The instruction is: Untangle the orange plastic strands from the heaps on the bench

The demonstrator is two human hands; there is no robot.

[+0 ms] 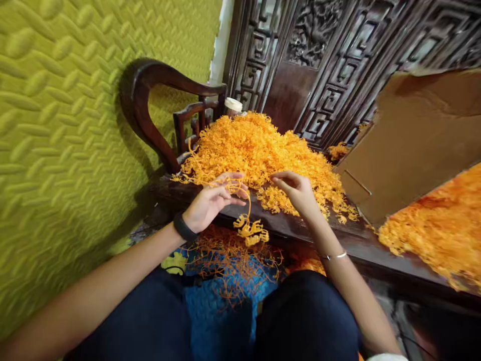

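A big heap of orange stringy sprigs [259, 150] lies on a dark wooden chair seat [293, 228]. My left hand [212, 200], with a black band on the wrist, is closed on a small bunch of orange strands [250, 228] that hangs down from its fingers over the seat's front edge. My right hand [298, 190], a thin bracelet on its wrist, is pinched shut at the near edge of the heap, fingertips touching the sprigs. The two hands are a short gap apart.
Loose orange stems [233, 260] lie on a blue cloth [221, 306] between my knees. A brown cardboard box [413, 140] with more orange sprigs [443, 230] stands at the right. A carved dark wood panel [330, 55] stands behind, a yellow-green quilted wall [60, 125] is at the left, and a small capped jar [233, 106] is behind the heap.
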